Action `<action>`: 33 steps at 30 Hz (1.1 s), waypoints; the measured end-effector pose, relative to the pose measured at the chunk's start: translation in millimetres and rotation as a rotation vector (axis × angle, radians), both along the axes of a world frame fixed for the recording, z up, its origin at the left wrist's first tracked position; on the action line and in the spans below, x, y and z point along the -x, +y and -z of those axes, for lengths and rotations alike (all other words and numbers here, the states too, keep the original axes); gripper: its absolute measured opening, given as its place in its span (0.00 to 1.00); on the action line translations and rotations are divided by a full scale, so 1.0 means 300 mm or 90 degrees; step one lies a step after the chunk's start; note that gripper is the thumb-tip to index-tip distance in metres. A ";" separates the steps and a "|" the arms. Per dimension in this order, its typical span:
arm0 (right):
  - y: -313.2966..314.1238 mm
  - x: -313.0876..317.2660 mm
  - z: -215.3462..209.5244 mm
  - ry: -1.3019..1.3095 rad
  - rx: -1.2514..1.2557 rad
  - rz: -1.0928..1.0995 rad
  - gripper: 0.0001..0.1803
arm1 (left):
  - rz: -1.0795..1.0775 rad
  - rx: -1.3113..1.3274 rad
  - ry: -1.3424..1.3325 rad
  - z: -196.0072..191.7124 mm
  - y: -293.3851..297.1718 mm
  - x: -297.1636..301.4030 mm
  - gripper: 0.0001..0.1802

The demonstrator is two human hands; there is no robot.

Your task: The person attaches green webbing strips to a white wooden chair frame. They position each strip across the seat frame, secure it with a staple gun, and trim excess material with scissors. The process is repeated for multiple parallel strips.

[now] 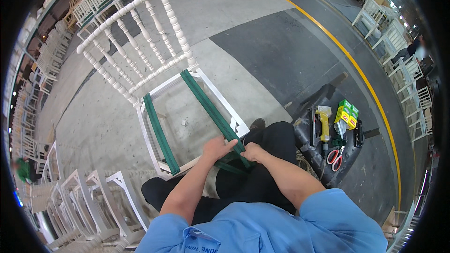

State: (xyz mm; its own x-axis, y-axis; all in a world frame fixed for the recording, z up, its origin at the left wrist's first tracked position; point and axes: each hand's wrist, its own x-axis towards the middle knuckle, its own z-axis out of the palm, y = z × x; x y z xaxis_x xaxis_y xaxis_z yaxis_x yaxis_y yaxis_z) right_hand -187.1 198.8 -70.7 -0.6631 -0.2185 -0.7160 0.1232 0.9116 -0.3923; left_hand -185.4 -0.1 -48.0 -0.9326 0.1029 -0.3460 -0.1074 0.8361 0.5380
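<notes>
In front of me a white chair frame (149, 145) with a turned-spindle back (136, 37) tilts toward my lap, its seat open. Two green webbing straps run from the back rail toward me: a left strap (161, 138) lying across to the near rail, and a right strap (208, 105) under my hands. My left hand (219, 149) is closed on the right strap, thumb pressed along it near the front rail. Just beside it, my right hand (254, 152) pinches the same strap close to its near end. Loose green webbing (229, 166) hangs below, over my dark trousers.
At my right a black-covered stand (307, 136) bears a yellow staple gun (323, 124), green-and-yellow boxes (346, 115) and red-handled scissors (335, 157). White chair frames (93, 197) crowd the lower left; more chairs (403, 72) line the far right. A yellow line (349, 56) curves along the floor.
</notes>
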 end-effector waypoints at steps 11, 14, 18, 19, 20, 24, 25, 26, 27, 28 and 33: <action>-0.018 0.090 0.219 -0.022 -0.092 -0.150 0.26 | 0.114 0.111 0.005 0.022 0.025 0.036 0.49; -0.020 0.125 0.212 0.034 -0.058 -0.069 0.26 | 0.138 0.134 -0.002 0.009 0.053 0.044 0.46; -0.050 0.051 0.134 -0.034 0.060 0.174 0.28 | 0.113 0.131 -0.003 0.026 -0.002 0.005 0.44; -0.052 0.039 0.116 -0.104 0.138 0.398 0.29 | 0.111 0.133 -0.002 0.029 0.000 0.004 0.44; -0.062 0.025 0.101 -0.178 0.215 0.622 0.30 | 0.108 0.136 -0.003 0.033 0.000 -0.001 0.44; -0.113 -0.015 0.091 -0.538 0.422 0.958 0.47 | 0.109 0.123 -0.038 0.053 -0.007 0.000 0.44; -0.133 -0.020 0.094 -0.627 0.469 1.002 0.49 | 0.102 0.119 -0.031 0.056 -0.005 0.001 0.44; -0.101 -0.006 0.124 -0.627 0.585 1.055 0.50 | 0.113 0.103 -0.011 0.047 0.038 0.026 0.45; -0.074 0.015 0.155 -0.623 0.706 1.100 0.51 | 0.125 0.087 0.008 0.038 0.081 0.052 0.45; -0.062 0.013 0.183 -0.625 0.829 1.137 0.52 | 0.143 0.091 0.019 0.031 0.104 0.074 0.45; -0.208 -0.006 0.149 -0.670 0.827 1.233 0.49 | 0.089 0.148 -0.031 0.106 -0.024 -0.015 0.45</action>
State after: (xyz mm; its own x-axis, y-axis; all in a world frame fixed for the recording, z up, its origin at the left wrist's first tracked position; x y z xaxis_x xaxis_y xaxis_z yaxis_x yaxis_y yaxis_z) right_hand -185.2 136.5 -115.4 -0.2777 -0.4727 -0.8363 0.4967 -0.8158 0.2962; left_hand -180.9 -7.4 -79.7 -0.8966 0.1415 -0.4197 -0.0041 0.9449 0.3274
